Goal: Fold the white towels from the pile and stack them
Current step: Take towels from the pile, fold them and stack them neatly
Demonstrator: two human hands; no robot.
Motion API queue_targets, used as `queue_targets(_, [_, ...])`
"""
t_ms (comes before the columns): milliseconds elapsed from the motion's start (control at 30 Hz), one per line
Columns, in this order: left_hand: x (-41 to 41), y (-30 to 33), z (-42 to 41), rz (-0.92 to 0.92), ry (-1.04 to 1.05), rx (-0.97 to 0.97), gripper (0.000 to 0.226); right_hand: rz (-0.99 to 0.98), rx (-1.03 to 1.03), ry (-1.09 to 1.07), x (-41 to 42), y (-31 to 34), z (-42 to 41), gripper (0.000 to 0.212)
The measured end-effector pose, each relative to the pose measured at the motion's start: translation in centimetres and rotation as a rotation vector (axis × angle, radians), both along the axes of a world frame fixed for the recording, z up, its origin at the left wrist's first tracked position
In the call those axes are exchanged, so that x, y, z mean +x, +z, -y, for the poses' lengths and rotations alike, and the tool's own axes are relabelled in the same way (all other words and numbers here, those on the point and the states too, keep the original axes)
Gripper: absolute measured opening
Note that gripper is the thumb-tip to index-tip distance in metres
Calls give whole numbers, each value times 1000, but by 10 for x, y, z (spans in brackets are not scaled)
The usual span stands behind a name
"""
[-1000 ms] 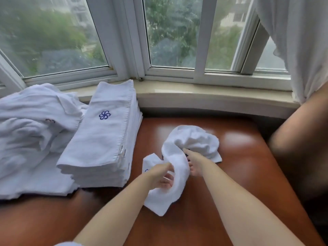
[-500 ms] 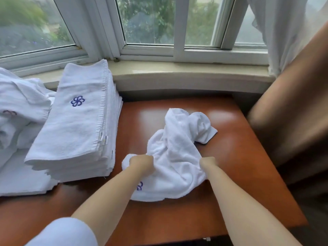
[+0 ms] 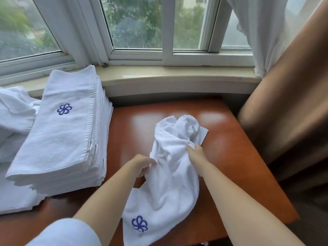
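A glossy reddish-brown desk (image 3: 230,157) stands pushed up against a pale stone window sill (image 3: 177,75), its top catching soft reflections of the daylight. Above the sill runs a white-framed window (image 3: 166,55) with blurred green trees behind the glass. At the right a sheer white curtain (image 3: 257,32) hangs beside a heavy brown drape (image 3: 292,112), which crowds the desk's right edge. On the left part of the desk sits a neat stack of folded towels (image 3: 60,139), the top one bearing a blue flower emblem, with small labels showing along the side edges. Further left, partly cut off, lies the loose pile of unfolded towels (image 3: 14,118), touching the stack. In the middle of the desk lies a crumpled white towel (image 3: 170,183), bunched at its far end and trailing over the near edge, where a second blue emblem shows. The left hand (image 3: 142,166) pinches the towel's left side, and the right hand (image 3: 197,153) grips a fold on its right side; the hands are set apart with cloth between them.
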State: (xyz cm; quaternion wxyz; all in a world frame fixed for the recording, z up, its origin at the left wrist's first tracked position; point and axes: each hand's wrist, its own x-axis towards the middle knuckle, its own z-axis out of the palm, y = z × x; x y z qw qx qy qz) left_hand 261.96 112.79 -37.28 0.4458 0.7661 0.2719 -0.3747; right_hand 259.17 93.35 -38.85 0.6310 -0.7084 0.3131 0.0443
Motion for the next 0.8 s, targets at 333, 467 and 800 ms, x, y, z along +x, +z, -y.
queue_targets(333, [43, 74, 21, 716, 450, -211, 19, 92, -350, -372, 25, 75, 53, 33])
queue_targets(467, [66, 131, 12, 993, 669, -86, 21, 105, -450, -382, 42, 125, 77, 26])
queue_targets(800, [77, 206, -18, 1242, 781, -210, 33, 397, -278, -223, 68, 199, 85, 11])
